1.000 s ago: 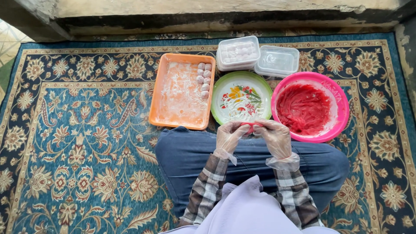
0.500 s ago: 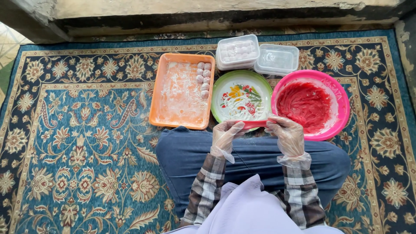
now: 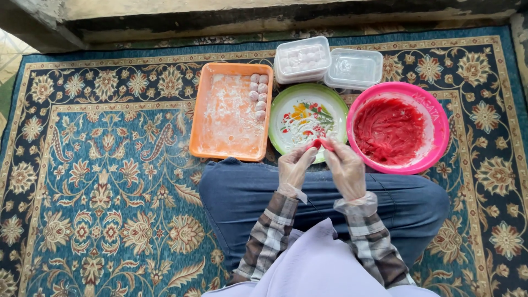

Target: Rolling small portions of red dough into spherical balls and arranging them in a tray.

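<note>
On a blue floral carpet (image 3: 99, 181), over the lap: small red lump of dough (image 3: 320, 144) pinched between gloved left hand (image 3: 294, 168) and gloved right hand (image 3: 345, 169), both closed on it, just above the near rim of a green flowered plate (image 3: 286, 110). Likely soft, sticky, easily squashed; best held lightly at its edges by fingertips. Beside the plate, a pink plastic bowl of red paste (image 3: 437, 124), a floured orange rectangular tray (image 3: 231, 118) with pale dough balls (image 3: 259, 96), two clear lidded tubs (image 3: 330, 66) behind.
</note>
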